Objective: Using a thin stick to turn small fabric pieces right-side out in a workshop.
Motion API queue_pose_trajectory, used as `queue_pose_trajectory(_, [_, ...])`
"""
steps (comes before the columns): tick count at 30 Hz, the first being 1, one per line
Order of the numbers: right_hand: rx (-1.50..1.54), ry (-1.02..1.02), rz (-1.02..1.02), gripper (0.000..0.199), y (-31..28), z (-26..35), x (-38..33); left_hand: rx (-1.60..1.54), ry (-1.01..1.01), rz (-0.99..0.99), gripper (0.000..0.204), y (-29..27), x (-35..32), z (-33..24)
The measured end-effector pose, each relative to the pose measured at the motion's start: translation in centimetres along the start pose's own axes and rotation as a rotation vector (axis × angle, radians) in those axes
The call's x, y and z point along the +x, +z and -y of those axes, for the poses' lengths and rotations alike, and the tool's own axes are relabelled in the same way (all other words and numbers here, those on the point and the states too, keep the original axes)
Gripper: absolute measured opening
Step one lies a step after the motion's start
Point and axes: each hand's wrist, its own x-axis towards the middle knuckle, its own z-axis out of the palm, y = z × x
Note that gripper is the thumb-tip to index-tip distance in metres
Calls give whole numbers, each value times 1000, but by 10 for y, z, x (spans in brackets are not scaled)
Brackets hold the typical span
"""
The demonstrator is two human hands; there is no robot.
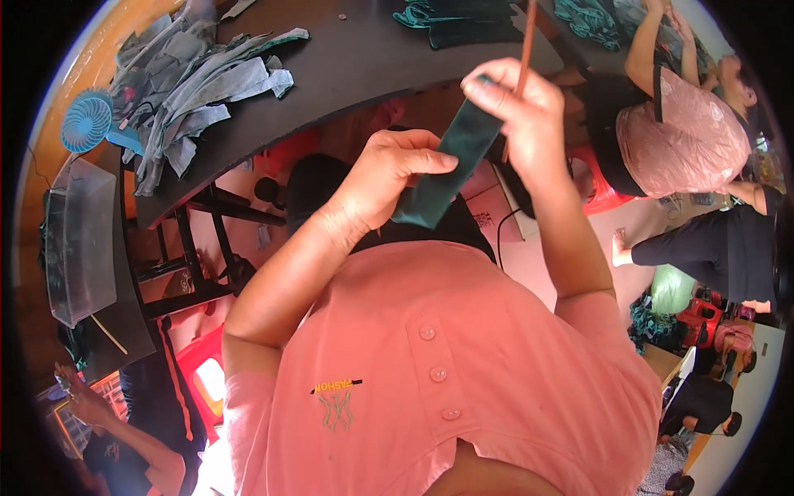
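A dark green strip of fabric (pixel 463 153) stretches slantwise between my two hands in front of my body. My left hand (pixel 385 169) pinches its side near the lower end, thumb lying on top of the cloth. Higher up, my right hand (pixel 525 103) grips the upper end between thumb and fingers. That same hand also has a thin brown stick (pixel 528 45), which stands upright through its fingers and shows again below them. The fingers behind the strip are partly hidden.
A dark table (pixel 356 50) carries a heap of grey-green cloth strips (pixel 198 91), a blue fan (pixel 87 121) and more green cloth (pixel 455 23). At the left stands a clear plastic bin (pixel 83 240). Another person (pixel 678 136) sits at right; others work around.
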Motion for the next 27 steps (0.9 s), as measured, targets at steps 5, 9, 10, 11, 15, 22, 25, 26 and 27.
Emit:
queue_pose_trajectory(5, [2,77,-99,13,-26,1,24,-185,-70,103,37,-6,0,-2])
queue_pose_trajectory(9, [-28,128,-98,14,-36,-2,24,-226,-120,177,43,-11,0,-6])
queue_pose_trajectory(10, [-27,127,-99,14,-35,-3,23,-136,-114,132,38,-6,-3,-8])
queue_pose_trajectory(11, [-10,112,-126,14,-35,-4,23,-134,-113,132,38,-6,-4,-7])
queue_pose_trajectory(15, [-166,26,-320,21,-42,-14,14,-73,-35,20,25,-3,-7,-1])
queue_pose_trajectory(22, [-177,76,-216,20,-74,-43,53,93,6,-167,30,-3,26,-44])
queue_pose_trajectory(25, [-207,-98,-154,22,-83,-25,112,273,133,-266,34,-16,78,-85])
queue_pose_trajectory(26, [-262,-147,-149,23,-92,-30,139,285,149,-304,33,-23,100,-99])
queue_pose_trajectory(27, [-318,-195,-144,24,-100,-37,166,294,194,-361,32,-27,121,-110])
